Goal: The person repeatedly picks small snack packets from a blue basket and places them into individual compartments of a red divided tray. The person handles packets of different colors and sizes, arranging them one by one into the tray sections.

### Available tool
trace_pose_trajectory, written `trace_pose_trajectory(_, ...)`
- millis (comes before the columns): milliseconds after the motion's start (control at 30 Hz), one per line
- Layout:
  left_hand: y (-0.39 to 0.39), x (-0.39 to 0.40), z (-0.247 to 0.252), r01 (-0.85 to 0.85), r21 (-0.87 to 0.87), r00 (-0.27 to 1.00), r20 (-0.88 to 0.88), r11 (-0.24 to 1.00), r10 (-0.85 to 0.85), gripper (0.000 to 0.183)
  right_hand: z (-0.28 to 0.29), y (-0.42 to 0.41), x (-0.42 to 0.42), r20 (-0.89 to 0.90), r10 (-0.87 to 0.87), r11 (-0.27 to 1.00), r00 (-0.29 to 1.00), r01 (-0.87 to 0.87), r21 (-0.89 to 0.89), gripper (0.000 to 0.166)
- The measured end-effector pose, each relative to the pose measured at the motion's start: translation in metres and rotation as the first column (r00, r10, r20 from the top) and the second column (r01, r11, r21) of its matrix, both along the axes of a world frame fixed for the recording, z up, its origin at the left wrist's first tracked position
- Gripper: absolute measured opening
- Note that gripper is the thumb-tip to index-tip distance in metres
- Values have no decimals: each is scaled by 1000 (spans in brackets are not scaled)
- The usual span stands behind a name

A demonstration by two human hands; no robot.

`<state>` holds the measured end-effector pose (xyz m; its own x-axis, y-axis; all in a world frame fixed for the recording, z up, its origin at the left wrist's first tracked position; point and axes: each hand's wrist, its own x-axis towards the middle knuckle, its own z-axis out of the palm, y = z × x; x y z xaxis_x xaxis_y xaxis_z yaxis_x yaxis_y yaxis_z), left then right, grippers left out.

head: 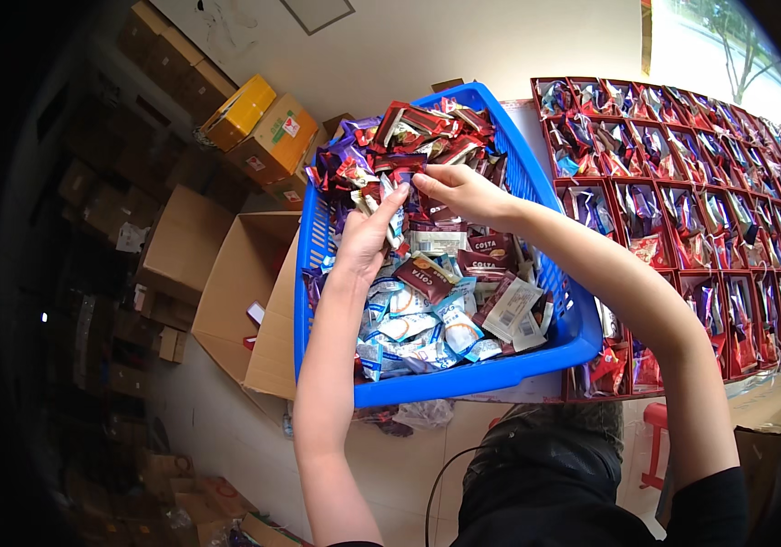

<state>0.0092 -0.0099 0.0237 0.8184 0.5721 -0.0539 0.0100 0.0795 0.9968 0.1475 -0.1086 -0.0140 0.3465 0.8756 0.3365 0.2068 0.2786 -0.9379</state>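
A blue plastic basket full of wrapped snacks lies before me. Over its middle, my left hand grips a few small packets, white and light blue among them. My right hand meets it from the right, thumb and forefinger pinched at a dark red and purple packet. Below the hands are brown Costa packets. White-and-blue wrapped sweets fill the near end of the basket. Red wrapped sweets are heaped at the far end, with purple ones on their left.
To the right stand rows of red compartment boxes packed with bagged sweets. An open cardboard box is left of the basket, with more cartons behind. A red stool and a carton are at the lower right.
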Motion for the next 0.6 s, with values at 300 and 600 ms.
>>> trace_pose_trajectory(300, -23, 26, -28, -170, 258, 979, 151, 951, 134, 43, 6, -9, 1, 271, -140, 974, 952, 182, -136, 46)
trace_pose_trajectory(600, -28, 25, -29, 57, -259, 929, 367, 964, 44, 69, -12, 1, -12, 289, -26, 987, 957, 71, -143, 104)
